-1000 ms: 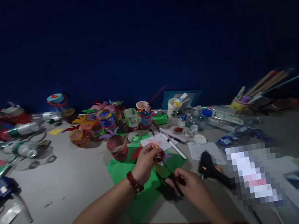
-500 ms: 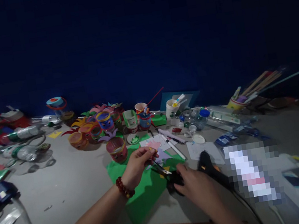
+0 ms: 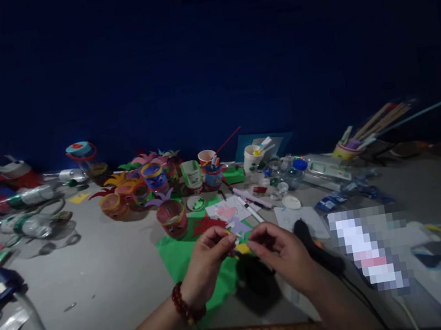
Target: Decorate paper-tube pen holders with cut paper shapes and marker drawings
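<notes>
My left hand (image 3: 210, 256), with a red bead bracelet on its wrist, pinches a small yellow and white piece (image 3: 234, 235) over the green paper (image 3: 218, 285). Just to its right, my right hand (image 3: 279, 245) has thumb and forefinger close together near that piece; whether they grip anything is too small to tell. Black-handled scissors (image 3: 258, 270) appear dark and partly hidden beneath my hands. Red (image 3: 208, 224) and purple (image 3: 238, 229) paper cutouts lie just beyond my fingers.
Decorated cups (image 3: 172, 220) stand behind the green paper. A black glue gun (image 3: 317, 247) lies right of my right hand, with its cord toward the front edge. Plastic bottles (image 3: 31, 224) lie left, pens (image 3: 250, 210) behind my hands, and a blue glue gun (image 3: 3, 286) far left.
My right hand has let go of the scissors and moved up beside my left hand. A red cutout now shows behind my left hand, which has shifted slightly down.
</notes>
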The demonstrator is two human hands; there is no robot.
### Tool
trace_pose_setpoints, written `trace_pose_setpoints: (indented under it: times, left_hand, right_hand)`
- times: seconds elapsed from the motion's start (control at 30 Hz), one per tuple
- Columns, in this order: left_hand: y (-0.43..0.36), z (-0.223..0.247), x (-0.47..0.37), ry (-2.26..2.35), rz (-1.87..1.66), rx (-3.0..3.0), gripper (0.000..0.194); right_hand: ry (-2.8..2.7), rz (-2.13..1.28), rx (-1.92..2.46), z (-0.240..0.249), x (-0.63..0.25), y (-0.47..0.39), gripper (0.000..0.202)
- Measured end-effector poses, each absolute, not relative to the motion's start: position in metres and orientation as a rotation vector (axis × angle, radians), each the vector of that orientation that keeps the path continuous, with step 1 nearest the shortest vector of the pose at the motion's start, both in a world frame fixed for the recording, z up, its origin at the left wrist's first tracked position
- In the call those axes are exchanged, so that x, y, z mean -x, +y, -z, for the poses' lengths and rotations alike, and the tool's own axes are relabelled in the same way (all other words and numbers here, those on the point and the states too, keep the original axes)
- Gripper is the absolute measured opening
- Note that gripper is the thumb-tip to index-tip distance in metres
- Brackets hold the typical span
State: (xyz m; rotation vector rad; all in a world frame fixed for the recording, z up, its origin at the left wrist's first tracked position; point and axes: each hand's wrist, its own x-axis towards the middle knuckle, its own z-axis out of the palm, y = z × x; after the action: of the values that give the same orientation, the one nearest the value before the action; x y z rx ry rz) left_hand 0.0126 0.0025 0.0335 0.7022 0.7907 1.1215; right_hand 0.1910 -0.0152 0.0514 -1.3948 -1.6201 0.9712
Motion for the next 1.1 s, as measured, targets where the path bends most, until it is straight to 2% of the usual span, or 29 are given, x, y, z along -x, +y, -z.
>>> trace_pose_setpoints:
  times: [0.4, 1.1]
  left_hand:
    - [-0.009, -0.023, -0.018, 0.691, -1.167, -0.597, 0.023]
    - [-0.016, -0.027, -0.012, 0.848, -1.223, -0.861, 0.017]
  right_hand:
    - [-1.230, -1.362, 1.182, -0.040, -0.165, -0.013, 0.032]
    - [-0.953, -1.463, 1.182, -0.042, -0.157, -0.015, 0.039]
